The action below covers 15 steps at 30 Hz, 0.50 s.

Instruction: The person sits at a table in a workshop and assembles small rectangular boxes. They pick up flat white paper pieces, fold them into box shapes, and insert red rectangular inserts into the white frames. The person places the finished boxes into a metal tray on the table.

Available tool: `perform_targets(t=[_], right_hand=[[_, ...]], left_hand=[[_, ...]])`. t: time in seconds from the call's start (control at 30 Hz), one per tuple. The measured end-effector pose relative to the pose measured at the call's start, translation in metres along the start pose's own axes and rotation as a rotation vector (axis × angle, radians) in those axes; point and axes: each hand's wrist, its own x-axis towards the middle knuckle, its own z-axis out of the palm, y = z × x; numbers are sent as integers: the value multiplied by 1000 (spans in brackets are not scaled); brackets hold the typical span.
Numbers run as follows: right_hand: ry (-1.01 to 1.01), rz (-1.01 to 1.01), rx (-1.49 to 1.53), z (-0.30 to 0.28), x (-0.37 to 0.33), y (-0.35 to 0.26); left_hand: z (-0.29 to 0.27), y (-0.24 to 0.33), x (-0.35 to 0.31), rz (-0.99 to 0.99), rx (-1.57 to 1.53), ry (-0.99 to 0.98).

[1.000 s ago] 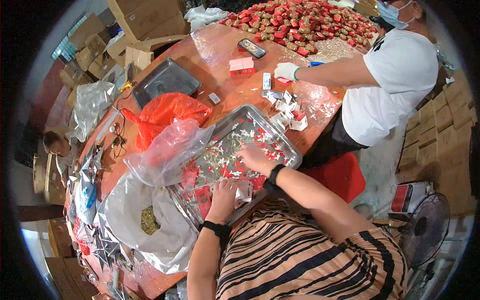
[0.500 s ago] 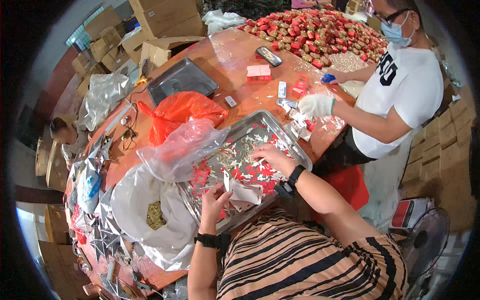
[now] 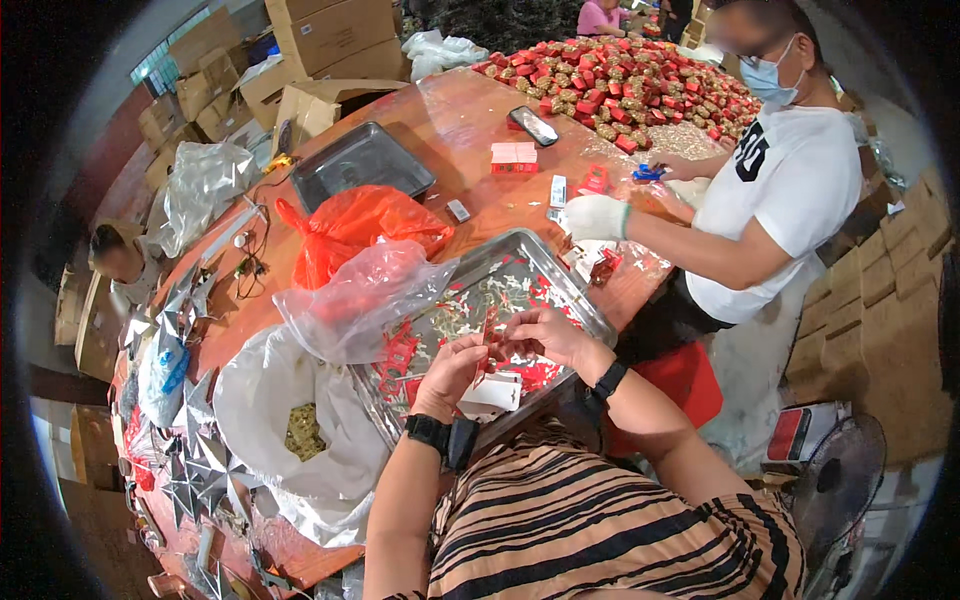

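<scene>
My left hand (image 3: 452, 372) is closed round a thin red card (image 3: 489, 326) held upright over the metal tray (image 3: 577, 292). Close against it, my right hand (image 3: 545, 335) pinches its fingertips together at the card's edge; whatever they hold is too small to make out. Small red and white cut pieces (image 3: 540, 290) lie scattered in the tray with some thin gold-coloured strands. Below my hands, a few white cards (image 3: 492, 393) rest at the tray's near edge. Red pieces (image 3: 399, 350) are heaped by its left side.
A white sack (image 3: 253, 400) with gold-coloured bits stands left of the tray. Behind it lie a clear plastic bag (image 3: 360, 305), a red bag (image 3: 375, 225) and a dark tray (image 3: 362, 165). Across the table, a gloved co-worker (image 3: 800, 200) works beside a red-and-gold pile (image 3: 630, 85).
My right hand has lifted from the pieces and come left to meet my left hand. The left has risen, now with a red card. The co-worker's gloved hand has shifted left.
</scene>
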Motion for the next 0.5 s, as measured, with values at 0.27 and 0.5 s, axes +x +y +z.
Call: perform_targets(t=[0.27,0.5], right_hand=[[44,-109,398,-5,-9,20],[10,-188,410,7,-14,20]], left_hand=[[-7,-4,2,1,-2,-34],[1,-4,4,20,62,56]])
